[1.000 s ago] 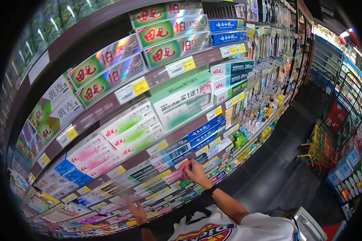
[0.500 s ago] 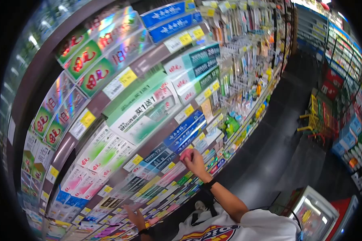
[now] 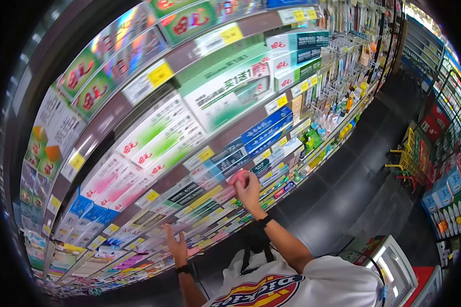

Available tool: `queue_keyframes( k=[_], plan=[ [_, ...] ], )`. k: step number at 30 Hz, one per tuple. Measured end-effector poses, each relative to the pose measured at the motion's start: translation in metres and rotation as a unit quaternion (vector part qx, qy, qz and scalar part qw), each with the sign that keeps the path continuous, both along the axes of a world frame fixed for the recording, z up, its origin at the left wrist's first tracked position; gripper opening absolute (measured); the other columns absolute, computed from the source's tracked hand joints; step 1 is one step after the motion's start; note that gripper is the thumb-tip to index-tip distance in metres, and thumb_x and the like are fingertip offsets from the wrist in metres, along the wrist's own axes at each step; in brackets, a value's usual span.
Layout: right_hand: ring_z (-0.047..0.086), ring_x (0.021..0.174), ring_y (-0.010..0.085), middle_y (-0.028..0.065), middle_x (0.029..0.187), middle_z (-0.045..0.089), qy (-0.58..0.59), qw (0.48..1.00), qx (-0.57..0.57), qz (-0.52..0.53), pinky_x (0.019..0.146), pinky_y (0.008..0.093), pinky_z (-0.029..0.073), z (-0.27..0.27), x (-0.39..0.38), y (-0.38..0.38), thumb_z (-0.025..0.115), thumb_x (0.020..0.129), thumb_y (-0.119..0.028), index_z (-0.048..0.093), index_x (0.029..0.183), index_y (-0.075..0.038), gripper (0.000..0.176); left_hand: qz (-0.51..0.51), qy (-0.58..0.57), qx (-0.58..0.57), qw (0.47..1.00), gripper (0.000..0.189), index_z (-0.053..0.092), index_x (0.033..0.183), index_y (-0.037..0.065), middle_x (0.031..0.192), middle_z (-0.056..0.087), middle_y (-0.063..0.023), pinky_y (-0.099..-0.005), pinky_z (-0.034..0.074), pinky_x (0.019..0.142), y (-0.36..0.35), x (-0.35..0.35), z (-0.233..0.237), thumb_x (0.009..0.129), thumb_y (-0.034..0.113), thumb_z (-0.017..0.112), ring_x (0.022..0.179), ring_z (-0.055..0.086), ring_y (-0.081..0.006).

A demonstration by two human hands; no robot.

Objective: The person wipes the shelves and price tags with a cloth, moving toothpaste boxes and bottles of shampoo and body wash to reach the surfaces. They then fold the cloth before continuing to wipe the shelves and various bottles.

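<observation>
My right hand (image 3: 248,193) is closed around a small soft-looking pink thing (image 3: 237,177), perhaps a folded cloth; most of it is hidden by the fingers. It is held in front of the shelf of toothpaste boxes, just below the dark blue boxes (image 3: 225,162). Lower and to the left, my left hand (image 3: 177,246) has its fingers spread apart and holds nothing. Near it are the lower shelf rows with yellow price tags (image 3: 151,195). Both wrists wear a black band.
Large green-and-white toothpaste boxes (image 3: 230,92) fill the upper shelf. Toothbrush packs (image 3: 353,46) hang farther along. A yellow shopping cart (image 3: 407,153) stands across the dark tiled aisle (image 3: 338,174). A glass-fronted fridge (image 3: 389,273) is at the lower right.
The view has turned, so the shelves appear shifted to the right. My left hand has come up further into view. My right hand still holds the pink thing against the shelf background.
</observation>
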State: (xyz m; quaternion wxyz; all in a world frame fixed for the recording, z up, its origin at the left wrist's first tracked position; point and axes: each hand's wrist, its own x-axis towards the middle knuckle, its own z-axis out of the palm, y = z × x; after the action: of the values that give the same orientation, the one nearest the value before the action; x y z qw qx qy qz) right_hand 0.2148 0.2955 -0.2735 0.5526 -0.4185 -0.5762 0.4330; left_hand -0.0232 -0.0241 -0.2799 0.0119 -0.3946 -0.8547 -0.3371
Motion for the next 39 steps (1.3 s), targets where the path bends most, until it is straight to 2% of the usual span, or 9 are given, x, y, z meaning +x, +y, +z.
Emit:
queue_keyframes(
  k=[6,10,13,17,18,20,24,31,39],
  plan=[
    [0.070,0.080,0.0220,0.0124,0.088,0.069,0.001,0.999,0.036,-0.040,0.073,0.0377,0.056,0.020,-0.044,-0.061,0.073,0.097,-0.006,0.062,0.105,0.001,0.015,-0.044,-0.045,0.027,0.998,0.083,0.034,0.174,0.004,0.179,0.029,-0.0262,-0.0463,0.032,0.132,-0.010,0.001,0.027,0.099,0.005,0.070,0.165,0.032,-0.0408],
    [0.070,0.077,0.0231,0.0132,0.086,0.069,0.095,0.978,-0.062,0.173,0.072,0.0385,0.057,0.030,-0.107,-0.159,0.071,0.098,-0.008,0.062,0.103,-0.001,0.013,-0.114,-0.038,0.032,0.992,0.080,0.035,0.172,0.002,0.177,0.034,-0.0279,-0.0493,0.033,0.131,-0.034,-0.021,0.034,0.100,0.005,0.069,0.163,0.035,-0.0440],
    [0.068,0.064,0.0110,0.0063,0.086,0.071,-0.011,0.986,0.050,0.156,0.059,0.0291,0.055,-0.005,-0.163,-0.209,0.071,0.103,-0.010,0.064,0.108,0.000,0.013,-0.185,-0.020,0.068,0.980,0.078,0.037,0.171,0.001,0.174,0.040,-0.0292,-0.0505,0.033,0.131,-0.045,-0.029,0.049,0.100,0.007,0.069,0.161,0.039,-0.0458],
    [0.069,0.074,0.0174,0.0100,0.082,0.068,0.078,0.990,-0.020,0.119,0.069,0.0334,0.056,-0.040,-0.173,-0.192,0.075,0.098,-0.015,0.067,0.106,-0.001,0.018,-0.194,-0.057,0.094,0.975,0.074,0.040,0.169,0.000,0.173,0.042,-0.0282,-0.0514,0.032,0.132,-0.076,-0.040,0.071,0.101,0.010,0.070,0.160,0.041,-0.0461],
    [0.067,0.059,0.0097,0.0030,0.079,0.071,0.073,0.995,0.026,0.065,0.053,0.0273,0.053,-0.019,-0.157,-0.185,0.069,0.108,-0.015,0.067,0.107,-0.001,0.015,-0.182,-0.036,0.079,0.979,0.074,0.040,0.169,0.001,0.173,0.042,-0.0268,-0.0504,0.032,0.132,-0.088,-0.049,0.067,0.103,0.011,0.070,0.160,0.040,-0.0448],
    [0.064,0.056,0.0099,0.0027,0.078,0.070,0.141,0.988,-0.016,0.054,0.051,0.0272,0.051,0.007,-0.128,-0.162,0.070,0.107,-0.018,0.068,0.106,-0.001,0.017,-0.157,0.010,0.052,0.986,0.072,0.041,0.170,0.004,0.174,0.042,-0.0241,-0.0482,0.033,0.131,-0.113,-0.069,0.053,0.105,0.013,0.071,0.162,0.039,-0.0421],
    [0.065,0.076,0.0145,0.0093,0.088,0.069,0.006,0.988,0.064,-0.143,0.070,0.0328,0.054,-0.015,-0.140,-0.144,0.074,0.100,-0.013,0.064,0.106,0.002,0.019,-0.101,0.013,0.063,0.993,0.073,0.045,0.168,0.003,0.172,0.043,-0.0277,-0.0545,0.027,0.134,-0.144,-0.088,0.026,0.100,0.015,0.071,0.162,0.037,-0.0452],
    [0.061,0.075,0.0115,0.0052,0.083,0.066,0.057,0.995,-0.004,0.084,0.068,0.0318,0.051,-0.014,-0.214,-0.262,0.080,0.097,-0.016,0.067,0.106,-0.001,0.022,-0.121,0.057,0.013,0.991,0.074,0.040,0.171,0.006,0.183,0.019,-0.0275,-0.0561,0.021,0.136,-0.142,-0.104,0.025,0.104,0.021,0.068,0.167,0.023,-0.0463],
    [0.066,0.077,0.0191,0.0107,0.087,0.072,0.021,0.992,0.043,-0.120,0.074,0.0373,0.056,-0.059,-0.151,-0.140,0.079,0.098,-0.023,0.070,0.106,0.003,0.029,-0.133,0.016,0.029,0.991,0.070,0.039,0.169,0.001,0.180,0.024,-0.0303,-0.0557,0.022,0.136,-0.145,-0.108,0.024,0.106,0.019,0.065,0.167,0.024,-0.0468]
  ],
)
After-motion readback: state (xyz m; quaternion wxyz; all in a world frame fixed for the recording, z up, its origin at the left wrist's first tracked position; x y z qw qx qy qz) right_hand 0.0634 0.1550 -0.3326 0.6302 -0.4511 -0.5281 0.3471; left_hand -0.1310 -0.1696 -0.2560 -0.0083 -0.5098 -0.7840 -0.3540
